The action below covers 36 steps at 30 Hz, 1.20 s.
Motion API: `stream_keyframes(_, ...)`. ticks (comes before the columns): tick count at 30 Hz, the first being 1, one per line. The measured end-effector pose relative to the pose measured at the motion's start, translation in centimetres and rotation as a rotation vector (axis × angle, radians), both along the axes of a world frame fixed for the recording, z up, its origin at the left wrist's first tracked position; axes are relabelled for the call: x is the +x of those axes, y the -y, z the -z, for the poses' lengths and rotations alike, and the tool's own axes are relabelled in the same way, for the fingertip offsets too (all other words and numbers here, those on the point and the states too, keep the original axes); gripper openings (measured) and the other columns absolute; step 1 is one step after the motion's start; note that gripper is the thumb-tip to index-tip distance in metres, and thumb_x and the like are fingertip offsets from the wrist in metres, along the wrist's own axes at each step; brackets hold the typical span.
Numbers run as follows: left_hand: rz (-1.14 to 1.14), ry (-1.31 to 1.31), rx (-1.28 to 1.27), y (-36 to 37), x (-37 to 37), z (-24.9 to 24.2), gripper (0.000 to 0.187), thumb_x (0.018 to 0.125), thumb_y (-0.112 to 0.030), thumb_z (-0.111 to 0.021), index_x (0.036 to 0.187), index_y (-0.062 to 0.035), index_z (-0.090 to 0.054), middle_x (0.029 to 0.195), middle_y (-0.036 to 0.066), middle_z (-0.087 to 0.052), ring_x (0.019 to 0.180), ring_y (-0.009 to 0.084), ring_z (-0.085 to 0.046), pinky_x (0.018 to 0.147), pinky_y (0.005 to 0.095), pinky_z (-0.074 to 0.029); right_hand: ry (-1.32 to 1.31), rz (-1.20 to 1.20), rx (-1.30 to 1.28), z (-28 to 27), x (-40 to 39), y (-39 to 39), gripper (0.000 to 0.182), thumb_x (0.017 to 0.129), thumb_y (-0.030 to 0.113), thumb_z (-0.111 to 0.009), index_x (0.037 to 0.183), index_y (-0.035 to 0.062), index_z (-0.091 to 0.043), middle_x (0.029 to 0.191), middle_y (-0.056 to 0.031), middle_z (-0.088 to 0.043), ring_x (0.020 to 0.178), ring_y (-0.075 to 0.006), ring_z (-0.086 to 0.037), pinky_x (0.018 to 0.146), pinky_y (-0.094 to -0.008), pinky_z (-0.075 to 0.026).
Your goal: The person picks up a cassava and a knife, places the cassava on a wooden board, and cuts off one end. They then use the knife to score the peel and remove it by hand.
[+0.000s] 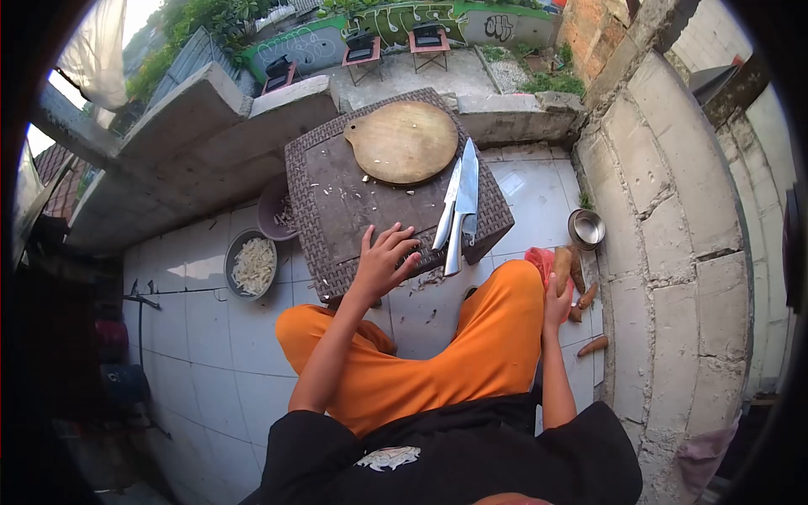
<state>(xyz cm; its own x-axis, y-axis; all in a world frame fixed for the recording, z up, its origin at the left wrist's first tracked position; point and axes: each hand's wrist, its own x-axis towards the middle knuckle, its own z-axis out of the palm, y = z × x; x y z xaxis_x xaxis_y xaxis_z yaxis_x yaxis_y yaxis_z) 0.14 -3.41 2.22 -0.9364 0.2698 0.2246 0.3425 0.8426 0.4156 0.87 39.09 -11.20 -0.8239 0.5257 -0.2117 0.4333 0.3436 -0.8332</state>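
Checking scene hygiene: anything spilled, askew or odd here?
Yes. Pale scraps litter the wicker table and spill onto the floor tiles. Two knives lie loose near the table's edge, beside the left hand. Right hand touches the tubers on the floor.

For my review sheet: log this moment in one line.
left hand open on wicker table | right hand holding sweet potato | knives beside cutting board

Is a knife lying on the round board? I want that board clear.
No, both knives lie on the table beside the board.
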Motion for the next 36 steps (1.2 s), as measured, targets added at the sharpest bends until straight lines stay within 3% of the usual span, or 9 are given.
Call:
stream_keyframes(4, 0.007, 0.071, 0.368, -2.3, -1.0, -2.9, 0.034, 0.099, -0.033, -0.055, 0.123, -0.009, -0.062, 0.12, 0.012, -0.063, 0.12, 0.0291, -0.056, 0.109, 0.0529, -0.031, -0.441, -0.109, -0.041, -12.6, -0.3, 6.6, 0.046, 0.096, 0.038, -0.063, 0.117, -0.0024, -0.062, 0.102, -0.012, -0.07, 0.09, -0.0205, -0.067, 0.082, -0.0321, -0.05)
stream_keyframes(7, -0.005, 0.136, 0.513, -4.5, -2.8, -3.4, 0.049, 0.099, -0.04, -0.054, 0.133, -0.0042, -0.055, 0.12, 0.016, -0.061, 0.115, 0.0319, -0.055, 0.1, 0.0528, -0.037, -0.3, -0.316, -0.141, -20.5, 0.2, 12.8, 0.036, 0.097, 0.037, -0.062, 0.1, 0.0015, -0.06, 0.077, 0.0001, -0.058, 0.066, -0.0072, -0.053, 0.064, -0.024, -0.044)
stream_keyframes(10, -0.256, 0.222, 0.076, -7.2, -4.4, -1.8, 0.085, 0.093, -0.061, -0.051, 0.147, 0.0029, -0.036, 0.143, 0.021, -0.043, 0.131, 0.0365, -0.04, 0.1, 0.0589, -0.034, -0.39, -0.361, -0.143, -20.4, -0.6, 15.5, 0.038, 0.1, 0.04, -0.057, 0.098, 0.0017, -0.06, 0.076, 0.0001, -0.058, 0.063, -0.0067, -0.052, 0.058, -0.0227, -0.042)
stream_keyframes(17, -0.362, 0.172, -0.019, -12.6, -4.7, -0.1, 0.085, 0.091, -0.052, -0.058, 0.15, 0.001, -0.028, 0.154, 0.025, -0.024, 0.143, 0.0451, -0.022, 0.106, 0.0741, -0.019, -0.327, -0.316, -0.262, -20.4, 0.7, 15.4, 0.045, 0.103, 0.046, -0.048, 0.092, 0.0032, -0.059, 0.07, -0.0005, -0.053, 0.062, -0.0082, -0.053, 0.056, -0.0232, -0.04)
stream_keyframes(21, -0.419, 0.123, 0.34, -11.8, -3.9, -1.4, 0.076, 0.094, -0.044, -0.056, 0.151, -0.0007, -0.03, 0.157, 0.026, -0.017, 0.146, 0.0476, -0.014, 0.105, 0.0758, -0.019, -0.31, -0.278, -0.283, -20.9, 1.9, 15.6, 0.039, 0.102, 0.045, -0.051, 0.093, 0.0066, -0.056, 0.068, 0.001, -0.051, 0.061, -0.0068, -0.05, 0.057, -0.0228, -0.039)
stream_keyframes(23, -0.449, 0.037, 0.266, -9.8, -3.0, -3.5, 0.073, 0.096, -0.045, -0.055, 0.151, -0.0027, -0.031, 0.153, 0.026, -0.03, 0.14, 0.0443, -0.032, 0.105, 0.0661, -0.031, -0.291, -0.266, -0.336, -21.0, 2.4, 15.8, 0.04, 0.101, 0.044, -0.052, 0.094, 0.0051, -0.058, 0.069, 0.0009, -0.051, 0.061, -0.0075, -0.051, 0.057, -0.024, -0.04)
stream_keyframes(26, 0.052, 0.473, 1.11, -7.1, -3.3, -5.1, 0.07, 0.099, -0.051, -0.053, 0.146, -0.0042, -0.033, 0.112, 0.015, -0.062, 0.093, 0.0228, -0.064, 0.084, 0.0371, -0.052, -0.235, -0.451, -0.24, -21.3, 2.2, 16.5, 0.039, 0.101, 0.042, -0.054, 0.096, 0.0038, -0.06, 0.07, 0.0004, -0.052, 0.061, -0.0085, -0.05, 0.057, -0.0261, -0.041)
stream_keyframes(30, 0.154, 0.944, 1.403, -5.0, -2.4, -8.9, 0.054, 0.096, -0.044, -0.062, 0.131, -0.0073, -0.043, 0.107, 0.008, -0.058, 0.087, 0.0118, -0.057, 0.065, 0.026, -0.05, -0.173, -0.688, -0.203, -21.9, 1.5, 19.1, 0.044, 0.101, 0.044, -0.052, 0.097, 0.0004, -0.059, 0.07, -0.0031, -0.053, 0.064, -0.0118, -0.051, 0.059, -0.0291, -0.042)
stream_keyframes(36, 0.053, 0.583, 1.353, 0.0, -5.0, -8.3, 0.061, 0.088, -0.029, -0.076, 0.131, -0.0042, -0.041, 0.112, 0.013, -0.059, 0.092, 0.0178, -0.065, 0.07, 0.0289, -0.057, -0.129, -0.688, 0.075, -21.6, -2.2, 20.2, 0.055, 0.097, 0.054, -0.053, 0.104, 0.0001, -0.058, 0.082, -0.0125, -0.06, 0.077, -0.0257, -0.062, 0.07, -0.0393, -0.049)
